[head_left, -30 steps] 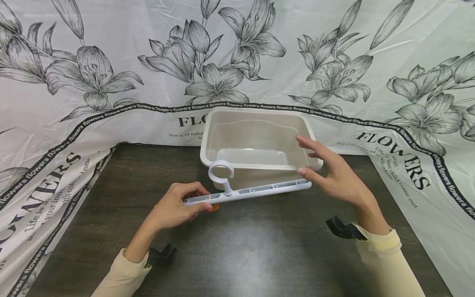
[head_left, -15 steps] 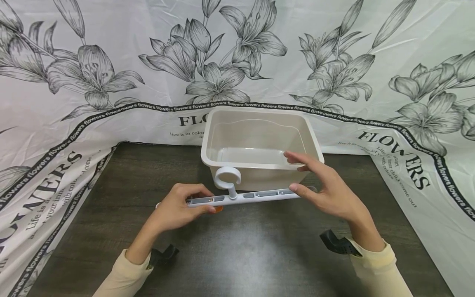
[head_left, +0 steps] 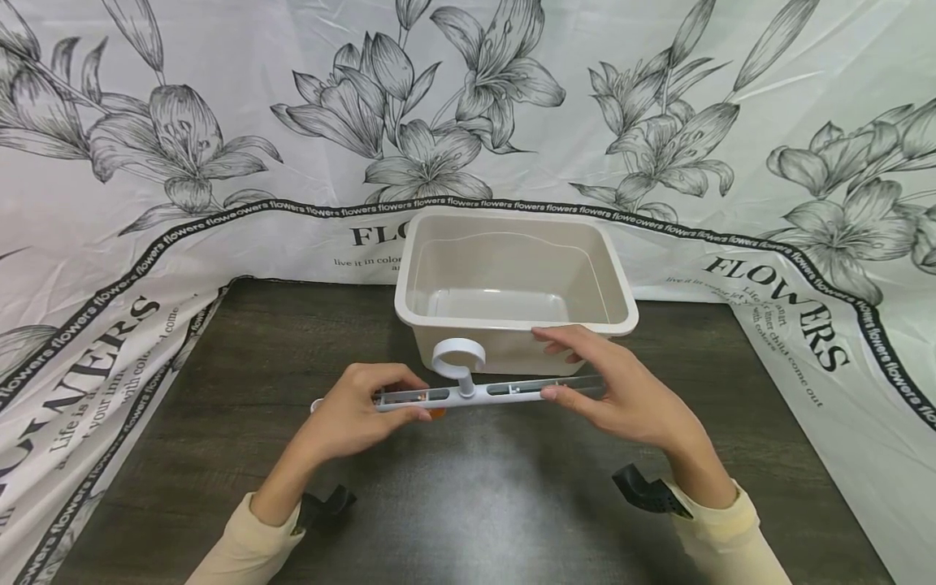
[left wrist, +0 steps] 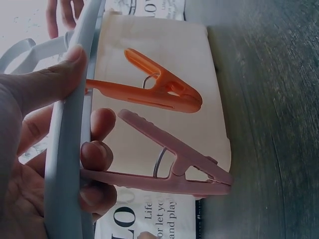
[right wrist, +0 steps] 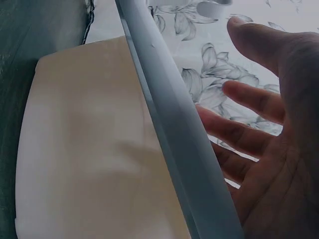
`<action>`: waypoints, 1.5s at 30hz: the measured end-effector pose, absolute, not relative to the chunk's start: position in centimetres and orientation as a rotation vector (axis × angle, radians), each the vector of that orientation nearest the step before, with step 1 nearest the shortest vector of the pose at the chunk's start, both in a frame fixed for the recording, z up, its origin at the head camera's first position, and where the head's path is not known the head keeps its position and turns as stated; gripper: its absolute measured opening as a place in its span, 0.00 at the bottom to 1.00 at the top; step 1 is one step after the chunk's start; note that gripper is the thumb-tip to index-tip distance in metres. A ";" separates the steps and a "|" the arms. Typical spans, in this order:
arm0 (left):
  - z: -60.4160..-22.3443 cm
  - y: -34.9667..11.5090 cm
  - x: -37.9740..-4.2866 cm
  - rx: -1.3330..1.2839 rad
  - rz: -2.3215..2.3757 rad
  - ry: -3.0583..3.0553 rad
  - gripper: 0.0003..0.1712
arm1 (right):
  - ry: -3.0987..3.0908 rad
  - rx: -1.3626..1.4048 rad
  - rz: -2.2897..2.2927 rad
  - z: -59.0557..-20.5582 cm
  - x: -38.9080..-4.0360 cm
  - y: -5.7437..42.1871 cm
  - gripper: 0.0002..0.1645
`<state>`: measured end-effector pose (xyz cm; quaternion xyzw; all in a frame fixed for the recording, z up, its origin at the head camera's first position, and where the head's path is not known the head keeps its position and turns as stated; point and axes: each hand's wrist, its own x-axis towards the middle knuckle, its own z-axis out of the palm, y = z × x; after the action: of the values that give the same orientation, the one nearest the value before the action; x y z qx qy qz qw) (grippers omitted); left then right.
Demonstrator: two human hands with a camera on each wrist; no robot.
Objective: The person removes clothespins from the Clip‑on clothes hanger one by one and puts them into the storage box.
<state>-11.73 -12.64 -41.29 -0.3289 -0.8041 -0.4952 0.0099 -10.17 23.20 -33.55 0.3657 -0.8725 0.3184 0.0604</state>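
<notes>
A pale grey clip hanger (head_left: 468,397) with a round open hook (head_left: 458,351) is held level above the table, in front of the bin. My left hand (head_left: 351,414) grips the left part of its bar, thumb on the near side and fingers behind. From the bar hang an orange clip (left wrist: 164,92) and a pink clip (left wrist: 169,179), both seen in the left wrist view beside the curled fingers. My right hand (head_left: 636,394) surrounds the right end of the bar, thumb and fingers spread apart. In the right wrist view its fingers lie behind the bar (right wrist: 174,114) and are partly hidden.
A cream plastic bin (head_left: 486,327) stands behind the hanger, close to the back of the dark wooden table (head_left: 468,504). White cloth with flower drawings (head_left: 468,97) hangs round the back and sides. Each forearm wears a black strap device (head_left: 647,491).
My right hand has moved left and down along the bar. The hanger has levelled out, its right end dropping, and shifted slightly right; my left hand keeps its grip.
</notes>
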 end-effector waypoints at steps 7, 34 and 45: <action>-41.3 -12.3 -11.6 -1.021 -1.498 -2.522 0.13 | -2.664 1.123 0.872 -34.9 -10.1 22.7 0.40; -41.3 -12.1 -11.5 -1.020 -1.434 -2.578 0.13 | -2.919 1.149 0.855 -37.5 -10.5 21.1 0.18; -41.4 -12.5 -11.7 -1.046 -1.298 -2.542 0.13 | -2.939 1.040 0.844 -37.4 -10.1 22.6 0.18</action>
<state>-11.74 -12.50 -41.37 -0.3438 -0.8351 -0.4265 0.0507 -10.11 22.63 -37.37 0.3218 -0.9090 0.2611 -0.0442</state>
